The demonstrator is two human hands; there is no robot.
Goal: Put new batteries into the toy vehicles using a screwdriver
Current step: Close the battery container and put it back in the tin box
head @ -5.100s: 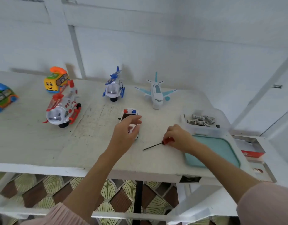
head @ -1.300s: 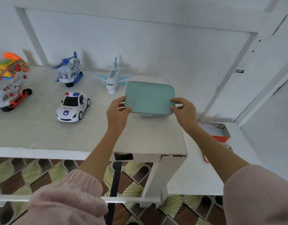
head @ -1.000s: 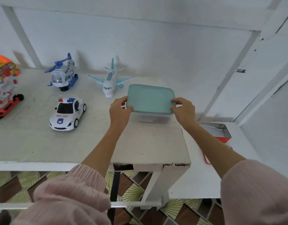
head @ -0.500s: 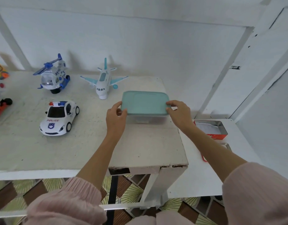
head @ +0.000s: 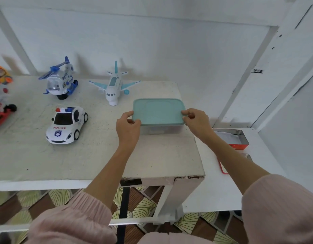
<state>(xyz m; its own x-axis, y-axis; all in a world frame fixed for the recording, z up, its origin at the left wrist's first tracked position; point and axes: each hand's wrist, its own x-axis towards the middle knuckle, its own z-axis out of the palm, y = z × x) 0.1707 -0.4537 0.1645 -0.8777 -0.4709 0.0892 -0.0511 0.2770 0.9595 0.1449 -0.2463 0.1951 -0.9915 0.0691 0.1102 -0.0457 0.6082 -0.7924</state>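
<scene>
Since the earlier frames, both hands had left the police car and the screwdriver and had brought the teal lid (head: 158, 110) onto the clear plastic box (head: 160, 130) at the right end of the desk (head: 92, 155). The left hand (head: 128, 128) had its fingers (head: 130, 120) curled round the lid's near-left corner, thumb on the rim. The right hand (head: 196, 121) pinched the lid's near-right corner, its fingers (head: 187, 113) clamped on the edge. The lid sat flat over the box, between the two sets of fingers.

The screwdriver could not be seen, and the batteries were hidden under the lid.

To the left of the left hand's fingers, well apart, the white police car (head: 66, 125) stood on its wheels on the desk. Beyond those fingers stood the white and teal toy aeroplane (head: 114, 86), its nose near the lid's far-left corner. Farther left was the blue and white toy helicopter (head: 60, 81). A red and white toy (head: 1, 110) was cut off by the left edge.

To the right of the right hand's fingers, on a lower white shelf (head: 222, 191), lay an open red tin (head: 232, 139).
</scene>
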